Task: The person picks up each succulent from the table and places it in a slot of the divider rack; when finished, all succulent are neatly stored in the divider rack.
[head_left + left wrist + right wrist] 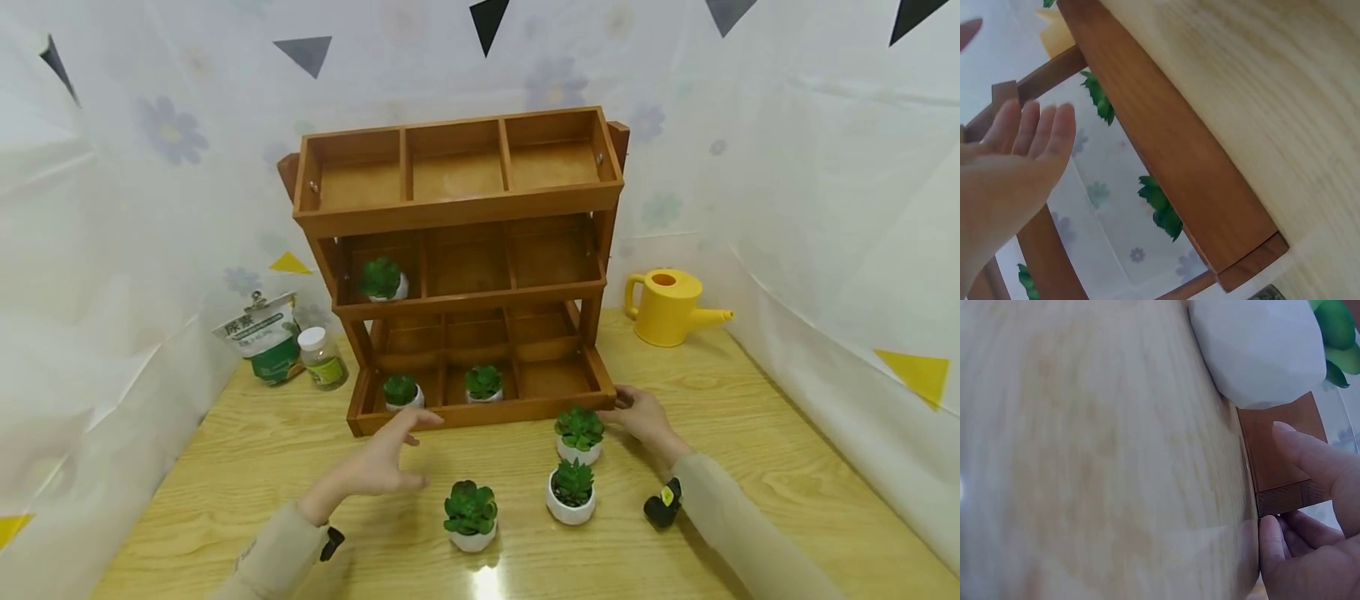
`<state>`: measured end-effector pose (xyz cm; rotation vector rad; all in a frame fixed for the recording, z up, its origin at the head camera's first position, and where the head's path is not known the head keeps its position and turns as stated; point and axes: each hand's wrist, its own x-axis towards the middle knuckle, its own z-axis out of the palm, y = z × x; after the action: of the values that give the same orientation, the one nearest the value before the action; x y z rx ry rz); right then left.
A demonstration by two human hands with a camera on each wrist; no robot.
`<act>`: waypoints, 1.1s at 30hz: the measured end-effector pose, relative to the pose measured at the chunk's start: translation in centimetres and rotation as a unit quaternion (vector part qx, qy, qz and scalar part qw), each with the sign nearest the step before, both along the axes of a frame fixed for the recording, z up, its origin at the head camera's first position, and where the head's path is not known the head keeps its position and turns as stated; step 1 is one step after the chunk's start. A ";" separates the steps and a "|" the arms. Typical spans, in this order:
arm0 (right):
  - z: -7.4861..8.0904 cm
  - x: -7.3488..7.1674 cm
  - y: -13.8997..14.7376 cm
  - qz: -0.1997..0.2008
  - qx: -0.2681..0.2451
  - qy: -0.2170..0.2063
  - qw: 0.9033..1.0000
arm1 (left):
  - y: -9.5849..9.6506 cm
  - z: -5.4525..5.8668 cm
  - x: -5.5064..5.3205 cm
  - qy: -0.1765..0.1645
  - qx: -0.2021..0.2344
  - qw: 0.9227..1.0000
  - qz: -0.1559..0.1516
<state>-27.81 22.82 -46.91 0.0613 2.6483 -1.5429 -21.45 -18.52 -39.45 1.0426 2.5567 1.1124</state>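
A brown wooden three-tier plant shelf stands at the back of the table. At its lower front right corner, my right hand grips the wood, thumb by the front board and fingers curled at its end. Just left of that thumb is a succulent in a white pot. My left hand is raised before the shelf's lower left, fingers apart and holding nothing. Two more potted succulents, one in the middle and one nearer me, stand on the table between my hands.
Potted succulents sit in the shelf's middle tier, bottom left and bottom middle compartment. A yellow watering can stands at the back right. Left of the shelf are a white-capped jar and a clipped green-and-white bag.
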 end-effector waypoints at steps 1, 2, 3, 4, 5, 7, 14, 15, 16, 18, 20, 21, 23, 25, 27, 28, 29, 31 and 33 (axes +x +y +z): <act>0.0 0.0 0.0 0.000 -0.001 -0.001 1.000 | 0.1 -0.2 0.1 -0.018 -0.005 1.000 -0.020; 0.0 0.1 0.0 0.002 0.000 -0.001 1.000 | 0.2 -0.4 0.2 -0.038 -0.011 0.998 -0.038; 0.0 0.1 0.1 0.003 -0.003 -0.002 1.000 | 0.3 -0.7 0.3 -0.057 -0.020 0.997 -0.055; 0.0 0.1 0.1 0.003 -0.004 -0.002 1.000 | 0.4 -0.9 0.3 -0.074 -0.028 0.994 -0.070; 0.0 0.1 0.1 0.001 -0.009 -0.004 1.000 | 0.6 -1.2 0.4 -0.088 -0.036 0.992 -0.086; 0.0 0.2 0.1 0.003 -0.008 -0.002 1.000 | 1.0 -1.9 0.5 -0.102 -0.053 0.987 -0.114; -0.1 0.1 -0.1 0.004 -0.011 0.000 1.000 | 2.3 -3.4 0.8 -0.110 -0.064 0.981 -0.144; -0.1 0.2 -0.1 0.003 -0.010 0.000 1.000 | 2.4 -3.5 0.7 -0.108 -0.061 0.981 -0.146; -0.1 0.2 -0.1 0.003 -0.010 -0.001 1.000 | 2.5 -3.5 0.7 -0.108 -0.060 0.982 -0.144; 0.0 0.2 -0.1 0.002 -0.011 -0.003 1.000 | 2.8 -3.6 0.7 -0.104 -0.057 0.982 -0.144; -0.1 0.2 -0.1 0.002 -0.009 -0.003 1.000 | 3.0 -3.6 0.7 -0.103 -0.050 0.983 -0.140; -0.1 0.2 -0.1 0.003 -0.008 -0.004 1.000 | 3.0 -3.7 0.7 -0.102 -0.047 0.984 -0.138; -0.1 0.2 -0.1 0.003 -0.005 -0.004 1.000 | 3.1 -3.8 0.8 -0.098 -0.039 0.985 -0.137; -0.2 0.2 -0.1 0.003 -0.001 -0.004 1.000 | 3.1 -4.0 0.8 -0.093 -0.031 0.986 -0.137; -0.2 0.2 -0.1 0.002 0.000 -0.004 1.000 | 3.1 -4.2 0.9 -0.085 -0.027 0.986 -0.138; -0.2 0.2 -0.1 0.002 0.001 -0.004 1.000 | 3.0 -4.2 0.9 -0.080 -0.027 0.987 -0.137; -0.2 0.2 -0.1 0.001 -0.001 -0.005 1.000 | 3.0 -4.3 1.0 -0.076 -0.028 0.987 -0.136; -0.1 0.2 -0.1 -0.001 -0.004 -0.006 1.000 | 3.1 -4.3 1.1 -0.067 -0.031 0.988 -0.134; 0.0 0.2 -0.1 -0.002 -0.006 -0.006 1.000 | 3.1 -4.3 1.2 -0.059 -0.034 0.989 -0.129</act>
<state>-27.63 22.76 -46.91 0.0747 2.6319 -1.5550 -20.29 -15.37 -43.72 1.2093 2.2727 0.9807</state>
